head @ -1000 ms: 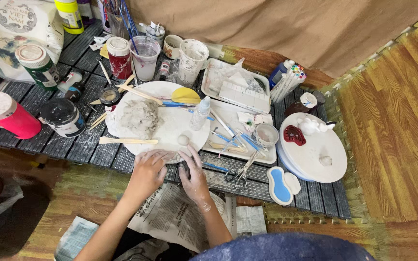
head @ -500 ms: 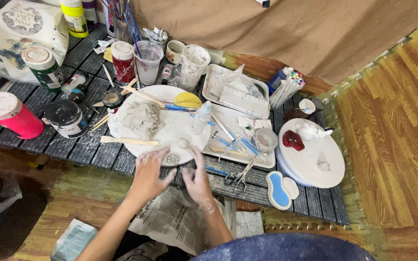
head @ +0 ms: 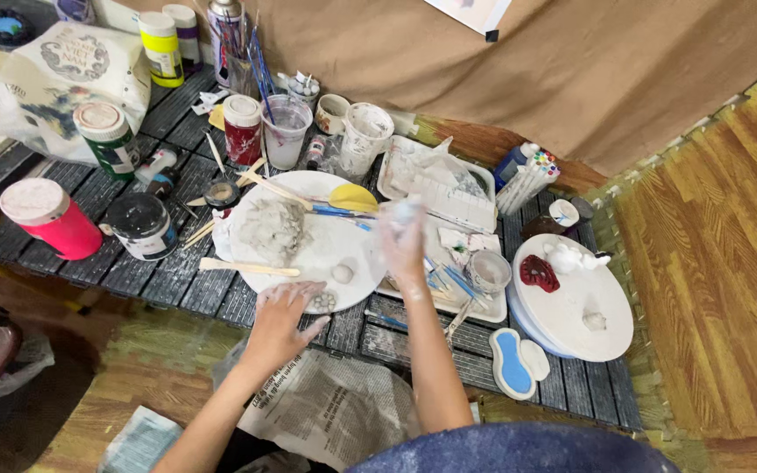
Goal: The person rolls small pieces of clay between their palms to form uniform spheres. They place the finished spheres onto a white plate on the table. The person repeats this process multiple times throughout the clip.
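Observation:
My left hand [head: 284,317] lies flat with fingers spread on the near rim of a round white plate [head: 330,250]. Its fingertips are next to a small flat dotted clay piece [head: 324,301]. On the plate sit a lump of grey clay [head: 272,229], a small clay ball [head: 342,273], a wooden stick [head: 247,267] and a yellow palette knife [head: 352,197]. My right hand [head: 403,241] is raised over the plate's right edge and is motion-blurred. Something pale shows at its fingertips; I cannot make out a grip.
A pink container [head: 50,217], a dark jar [head: 142,226], paint jars and a clear cup [head: 286,131] crowd the left and back. A white tray [head: 484,308] holds tools. On the right, a round white board [head: 576,311] carries a red clay piece [head: 538,273]. Newspaper [head: 335,407] lies below.
My right hand has lifted off the low table's near edge and moved up over the plate's right side. My left hand has stayed at the plate's near rim. The camera has shifted.

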